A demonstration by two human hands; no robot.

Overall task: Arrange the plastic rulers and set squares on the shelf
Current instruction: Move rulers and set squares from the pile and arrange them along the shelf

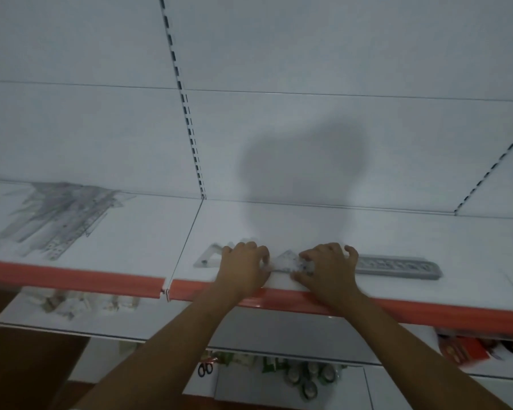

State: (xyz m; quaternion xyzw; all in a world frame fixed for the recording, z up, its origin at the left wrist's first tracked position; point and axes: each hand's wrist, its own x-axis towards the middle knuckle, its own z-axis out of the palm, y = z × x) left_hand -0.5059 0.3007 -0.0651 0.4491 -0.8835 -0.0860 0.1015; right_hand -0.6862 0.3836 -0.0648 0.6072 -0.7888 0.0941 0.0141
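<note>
- Left hand [243, 266]: fingers curled, tips pinching the small set square [285, 261] at its left end.
- Right hand [326, 267]: fingers curled, gripping the same set square's right end.
- Set square lies flat near the shelf [367, 232] front edge.
- Larger set square [206, 257] left of the hands; grey ruler [397, 266] right.
- Loose pile of rulers [62, 214] far left.

There is one view only, from the person's head, close to the shelf [279, 226] and facing its white back panel [308, 54] straight on. It tilts slightly down, taking in both forearms reaching forward and lower shelves [57, 327] beneath.
</note>
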